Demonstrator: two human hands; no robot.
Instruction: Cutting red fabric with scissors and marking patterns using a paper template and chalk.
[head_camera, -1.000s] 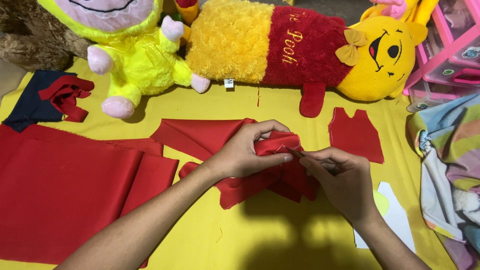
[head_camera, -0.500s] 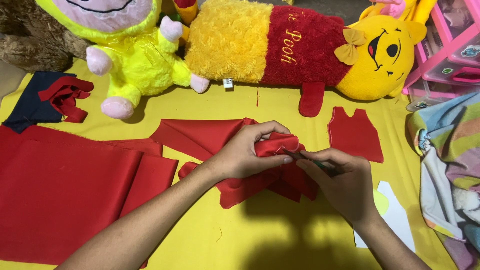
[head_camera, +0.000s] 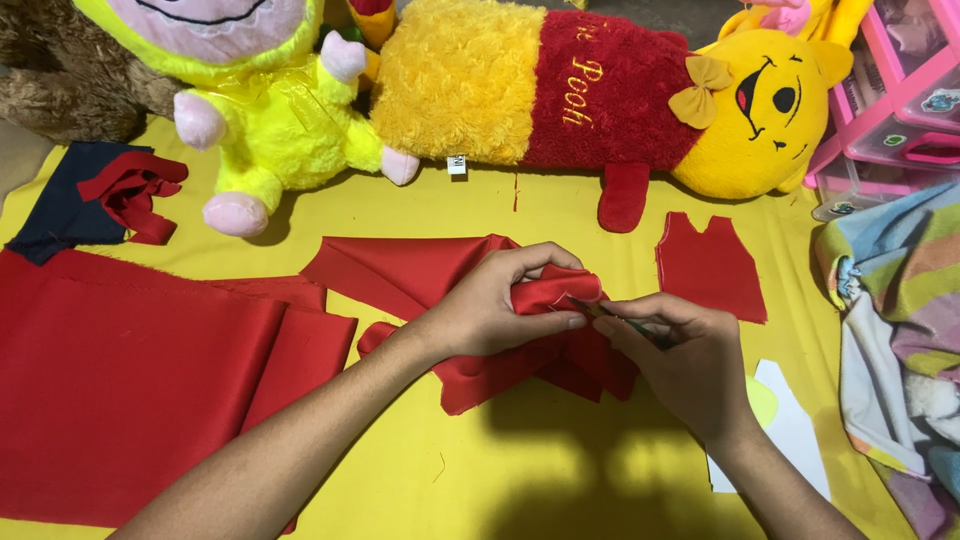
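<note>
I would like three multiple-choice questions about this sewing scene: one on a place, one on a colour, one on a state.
1. Where does the small cut vest-shaped piece lie?
A. right of the hands
B. on the dark blue cloth
C. under the folded fabric

2. What colour is the ground cloth under everything?
A. green
B. yellow
C. white

3. How does the left hand hold the red fabric?
A. flat, palm open
B. not touching
C. bunched, pinched in the fingers

Key: 1 A, it lies apart, toward the striped cloth. 2 B, yellow shows all around. 3 C, fingers curl over the fold while the right hand works a thin tool there.
</note>
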